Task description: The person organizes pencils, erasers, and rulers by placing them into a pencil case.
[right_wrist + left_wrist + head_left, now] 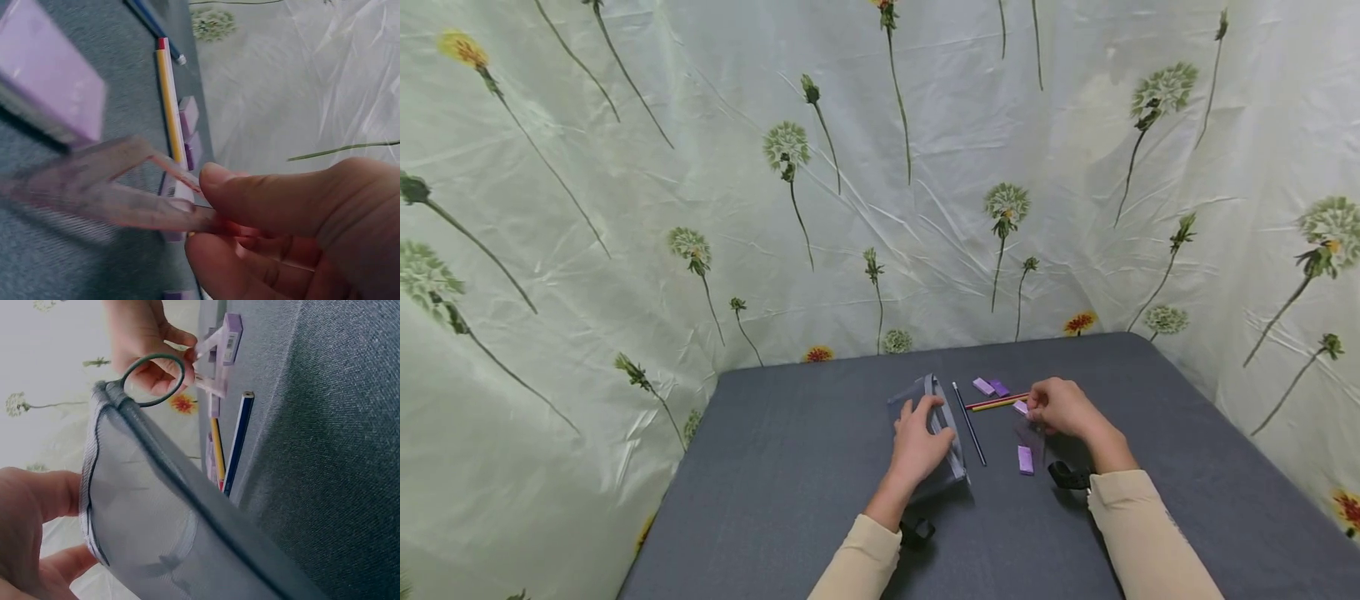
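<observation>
My left hand (919,446) grips the zipped edge of a grey mesh pouch (150,506), thumb and fingers spread along its mouth. The pouch is tilted up from the table, with a dark ring hanging at one end of its zip in the left wrist view. Between thumb and fingertips, my right hand (1063,408) pinches a clear, pinkish set square (144,209) by one corner, its other end slanting down over the table. Close by lies a lilac eraser (1026,460), and another eraser (1020,407) is beside the right fingertips.
A dark blue pencil (970,425) lies just right of the pouch. Beyond it are a yellow pencil (997,404), a red pencil (981,405) alongside, and two more purple erasers (982,386). A flowered curtain (850,208) hangs behind the grey table (775,467).
</observation>
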{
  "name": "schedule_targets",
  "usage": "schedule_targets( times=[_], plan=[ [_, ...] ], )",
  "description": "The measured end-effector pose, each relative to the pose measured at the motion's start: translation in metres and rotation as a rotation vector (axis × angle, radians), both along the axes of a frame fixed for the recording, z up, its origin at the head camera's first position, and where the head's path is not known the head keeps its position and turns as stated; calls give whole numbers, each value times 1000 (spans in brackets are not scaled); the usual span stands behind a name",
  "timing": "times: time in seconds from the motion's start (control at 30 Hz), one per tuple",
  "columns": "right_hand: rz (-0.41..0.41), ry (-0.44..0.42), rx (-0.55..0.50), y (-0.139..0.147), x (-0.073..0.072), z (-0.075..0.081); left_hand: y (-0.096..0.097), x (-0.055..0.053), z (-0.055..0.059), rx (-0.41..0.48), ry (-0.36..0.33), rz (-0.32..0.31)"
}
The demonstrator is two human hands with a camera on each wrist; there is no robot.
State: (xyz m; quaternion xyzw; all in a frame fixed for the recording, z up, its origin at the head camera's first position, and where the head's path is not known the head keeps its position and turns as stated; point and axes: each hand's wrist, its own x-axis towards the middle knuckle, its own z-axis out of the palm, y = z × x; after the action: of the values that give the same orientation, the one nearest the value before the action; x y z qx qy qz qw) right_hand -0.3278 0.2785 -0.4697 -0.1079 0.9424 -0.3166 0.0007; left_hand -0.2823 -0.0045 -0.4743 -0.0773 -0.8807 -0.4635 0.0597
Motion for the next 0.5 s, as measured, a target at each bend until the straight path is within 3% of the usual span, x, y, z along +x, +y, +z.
schedule_targets(
  times=[0.27,0.5],
  plan=[
    [8,-52,-50,0,5,14,-4,-5,1,66,43,28],
    [-3,-119,-92,0,11,27,-8,-5,6,144,-13,53]
  ],
)
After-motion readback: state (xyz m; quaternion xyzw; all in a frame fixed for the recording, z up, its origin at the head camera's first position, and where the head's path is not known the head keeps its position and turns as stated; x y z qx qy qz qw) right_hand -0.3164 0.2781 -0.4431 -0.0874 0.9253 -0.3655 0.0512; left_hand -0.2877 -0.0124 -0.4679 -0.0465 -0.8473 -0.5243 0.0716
